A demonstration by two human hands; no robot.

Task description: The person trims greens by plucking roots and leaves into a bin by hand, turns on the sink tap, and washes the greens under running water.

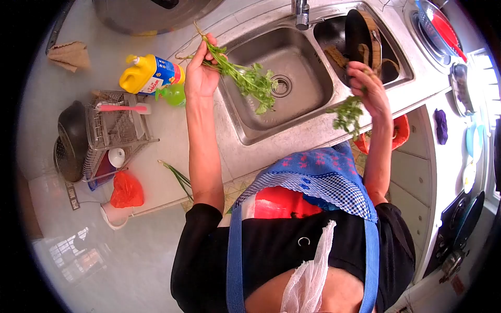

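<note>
My left hand (202, 73) is closed around the stems of a bunch of leafy herbs (250, 83) that looks like coriander. Its thin roots stick up past my fingers, and its leaves hang over the left basin of the steel sink (237, 117). Over the sink's front right edge, my right hand (369, 89) is closed on a smaller leafy herb sprig (348, 113), whose leaves droop below and to the left of my fingers. The stem ends inside my right hand are hidden.
A yellow detergent bottle (141, 75) and a green bottle (172, 95) stand left of the sink. Beyond them is a wire dish rack (112, 128). A black pan (355, 39) rests in the right basin under the faucet (301, 15). A red bin (401, 131) stands below the counter.
</note>
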